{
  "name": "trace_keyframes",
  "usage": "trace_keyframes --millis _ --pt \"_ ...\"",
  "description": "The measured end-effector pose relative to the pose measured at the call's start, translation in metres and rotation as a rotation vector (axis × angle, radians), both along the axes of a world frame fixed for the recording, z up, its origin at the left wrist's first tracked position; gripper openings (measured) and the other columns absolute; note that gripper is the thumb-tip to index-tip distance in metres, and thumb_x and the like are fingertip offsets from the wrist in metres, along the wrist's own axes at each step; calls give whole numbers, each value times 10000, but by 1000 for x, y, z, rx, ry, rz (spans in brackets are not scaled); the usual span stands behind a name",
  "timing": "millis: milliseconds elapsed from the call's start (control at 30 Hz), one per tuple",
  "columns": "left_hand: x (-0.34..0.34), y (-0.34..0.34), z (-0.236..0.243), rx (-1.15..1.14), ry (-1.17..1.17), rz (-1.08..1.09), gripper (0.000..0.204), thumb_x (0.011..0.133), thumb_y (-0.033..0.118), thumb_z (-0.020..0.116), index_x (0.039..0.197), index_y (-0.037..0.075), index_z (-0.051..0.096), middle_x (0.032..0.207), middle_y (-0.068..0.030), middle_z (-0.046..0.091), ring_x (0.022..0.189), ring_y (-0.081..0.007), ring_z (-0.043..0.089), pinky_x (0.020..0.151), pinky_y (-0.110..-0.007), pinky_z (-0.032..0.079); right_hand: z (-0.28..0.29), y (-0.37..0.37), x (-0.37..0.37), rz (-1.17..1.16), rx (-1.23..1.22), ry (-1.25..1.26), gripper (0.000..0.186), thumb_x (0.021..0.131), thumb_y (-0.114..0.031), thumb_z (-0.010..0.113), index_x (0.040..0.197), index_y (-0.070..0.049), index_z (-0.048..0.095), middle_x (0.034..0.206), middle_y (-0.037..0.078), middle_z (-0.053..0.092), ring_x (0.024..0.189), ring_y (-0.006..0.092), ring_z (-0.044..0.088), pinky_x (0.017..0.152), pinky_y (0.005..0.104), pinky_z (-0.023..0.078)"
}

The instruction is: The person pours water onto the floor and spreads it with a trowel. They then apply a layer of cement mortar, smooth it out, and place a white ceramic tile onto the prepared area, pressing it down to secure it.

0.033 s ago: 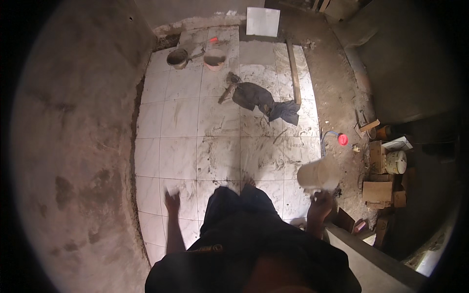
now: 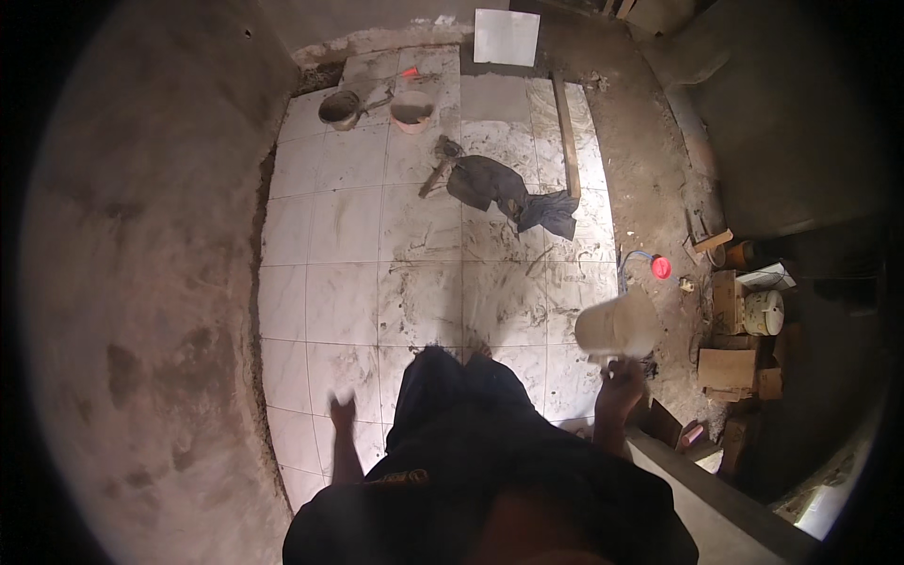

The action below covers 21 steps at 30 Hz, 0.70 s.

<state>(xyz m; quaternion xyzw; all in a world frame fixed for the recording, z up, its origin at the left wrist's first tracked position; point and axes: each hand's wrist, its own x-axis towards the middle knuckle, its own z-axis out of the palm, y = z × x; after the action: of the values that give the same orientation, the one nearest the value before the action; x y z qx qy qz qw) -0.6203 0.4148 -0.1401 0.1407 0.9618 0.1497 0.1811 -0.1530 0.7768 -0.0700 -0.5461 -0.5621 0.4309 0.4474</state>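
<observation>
A pale, mud-smeared bucket (image 2: 618, 325) hangs tilted from my right hand (image 2: 620, 384), whose fingers are closed at its near edge. Whether they grip a handle or the rim is too blurred to make out. My left hand (image 2: 343, 411) hangs over the white tiles (image 2: 344, 297) on the left, holding nothing, thumb apart from its fingers. Farther out on the dirty tiles lies a dark crumpled cloth (image 2: 490, 184). A hammer-like tool (image 2: 438, 169) rests against the cloth's left side.
At the far left stand a dark mortar pan (image 2: 340, 111) and a pinkish bucket (image 2: 411, 112). A wooden batten (image 2: 566, 137) lies along the far right tiles. Cardboard boxes (image 2: 727, 369) and a lidded white bucket (image 2: 764, 313) line the right side, beyond a low wall (image 2: 697, 485).
My left hand has shifted slightly right and nearer to my body. My right hand and the bucket have barely moved.
</observation>
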Motion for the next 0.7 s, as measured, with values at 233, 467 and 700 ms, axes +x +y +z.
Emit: trace_keyframes --millis 233,467,700 --pt "114 -41 -120 -453 -566 302 643 891 342 638 1387 -23 452 1197 -227 589 1099 -307 530 919 -397 450 33 204 -119 -111 -172 192 61 900 -150 530 890 -92 545 883 22 543 773 148 526 670 324 452" --pt "-53 151 -171 -214 -319 137 731 894 512 611 1343 -54 497 1320 -295 532 1275 -396 474 1047 -443 406 33 338 -213 -121 -257 442 65 865 -110 570 926 -119 591 877 11 560 820 155 539 667 310 444" --pt "-338 492 -40 607 -170 161 539 895 243 663 1307 -64 501 1131 -212 669 1036 -330 640 883 -408 495 33 451 -303 -126 -358 549 150 897 -281 539 820 -153 561 751 1 567 719 152 532 642 321 406"
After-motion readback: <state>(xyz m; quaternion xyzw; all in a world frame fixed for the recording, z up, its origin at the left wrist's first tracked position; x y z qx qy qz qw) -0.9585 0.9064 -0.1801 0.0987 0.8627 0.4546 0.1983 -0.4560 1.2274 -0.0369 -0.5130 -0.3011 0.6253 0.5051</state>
